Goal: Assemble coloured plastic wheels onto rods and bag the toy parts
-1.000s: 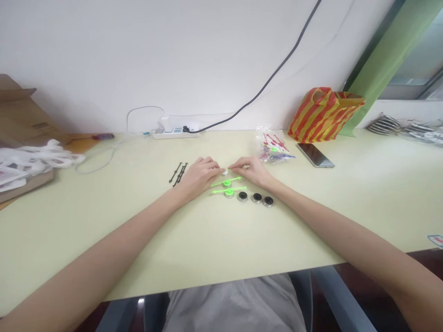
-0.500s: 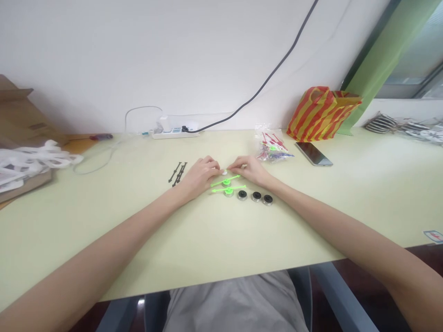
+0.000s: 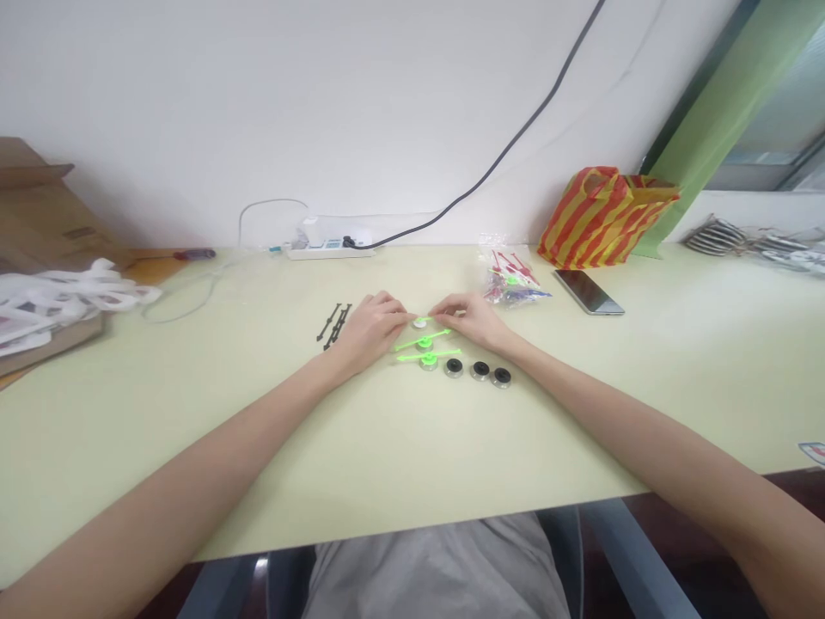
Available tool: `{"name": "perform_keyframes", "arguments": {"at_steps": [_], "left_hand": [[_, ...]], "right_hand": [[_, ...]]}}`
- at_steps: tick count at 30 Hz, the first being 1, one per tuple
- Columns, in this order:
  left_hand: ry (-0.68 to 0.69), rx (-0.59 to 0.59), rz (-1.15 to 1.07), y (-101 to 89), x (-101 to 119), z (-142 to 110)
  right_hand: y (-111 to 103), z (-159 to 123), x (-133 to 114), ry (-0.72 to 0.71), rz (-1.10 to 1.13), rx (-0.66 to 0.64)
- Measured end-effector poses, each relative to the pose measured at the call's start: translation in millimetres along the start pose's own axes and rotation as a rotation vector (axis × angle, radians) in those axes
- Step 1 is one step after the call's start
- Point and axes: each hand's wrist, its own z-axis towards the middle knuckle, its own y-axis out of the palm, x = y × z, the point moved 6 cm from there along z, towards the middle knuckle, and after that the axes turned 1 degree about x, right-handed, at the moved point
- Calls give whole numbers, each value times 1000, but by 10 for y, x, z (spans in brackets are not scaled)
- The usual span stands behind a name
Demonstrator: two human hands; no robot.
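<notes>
White disc (image 3: 419,324): on the counter (image 3: 387,464), between both hands, a thin green piece on top.
Left hand (image 3: 375,321): fingertips bunched at the disc's left; too small to tell whether they grip.
Right hand (image 3: 475,321): fingertips bunched at its right; grip equally unclear.
Green arrows (image 3: 425,343): two, on round bases, nearer the person than the disc.
Black-topped discs (image 3: 480,370): three, right of the nearer arrow.
Black arrows (image 3: 328,322): just left of the left hand.

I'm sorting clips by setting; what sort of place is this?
Likely an indoor workspace, perhaps a home or workshop: a pale table stands against the wall, with a power strip at its back and green arrow pieces set out.
</notes>
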Motion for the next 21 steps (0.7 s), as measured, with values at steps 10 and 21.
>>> {"name": "perform_keyframes", "arguments": {"at_steps": [10, 21], "left_hand": [[-26, -15, 90, 31, -64, -16], [-28, -5, 80, 25, -63, -13]], "right_hand": [[-28, -7, -38, -22, -87, 40], [-261, -95, -404, -208, -250, 85]]}}
